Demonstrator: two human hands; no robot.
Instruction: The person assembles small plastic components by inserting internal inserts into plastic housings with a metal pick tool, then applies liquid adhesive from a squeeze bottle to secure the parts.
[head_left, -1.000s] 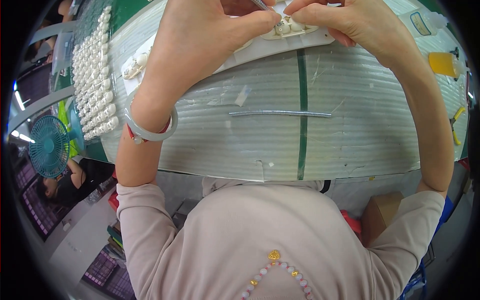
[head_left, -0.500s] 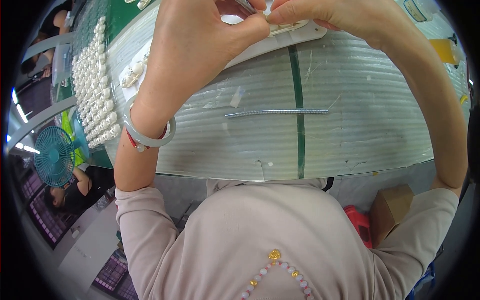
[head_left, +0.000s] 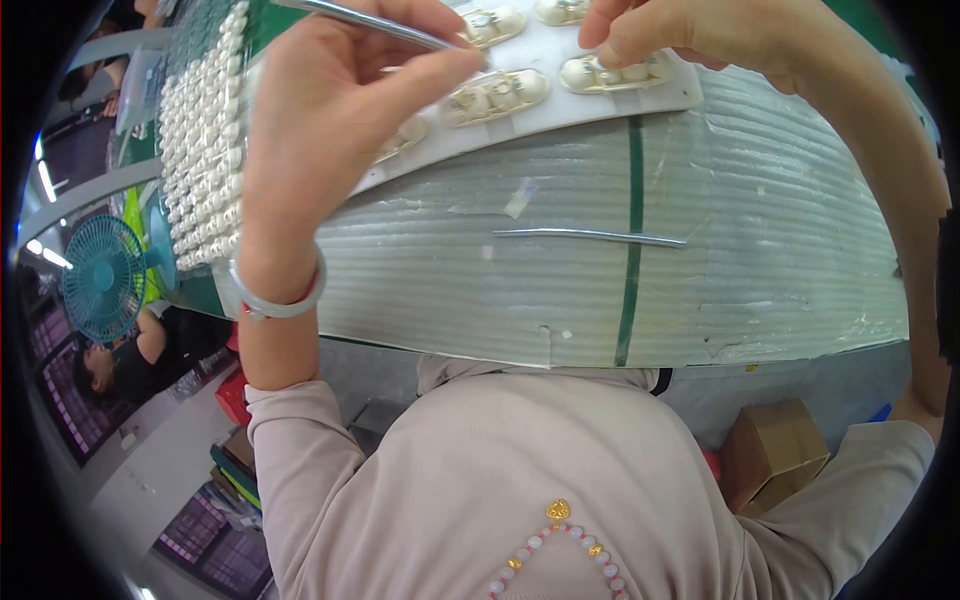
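Observation:
My left hand pinches a long, thin silver metal coil spring, which slants up to the left from the fingertips. Below that hand lies a white board bearing several cream-white plastic parts with rounded ends. One such part is just right of the left fingertips. At the board's right end, the thumb and forefinger of my right hand come close together over another white part; anything between them is too small to see. A second silver coil spring rests on the table nearer to me.
Ribbed translucent sheeting covers the table, with a dark green strip running across it. Rows of white parts stand at the far left. Beyond them are a teal fan and another person. A cardboard box sits below the table edge.
Both hands, close together before, are now apart; the left has moved left and down with its spring. More of the board and its white parts shows.

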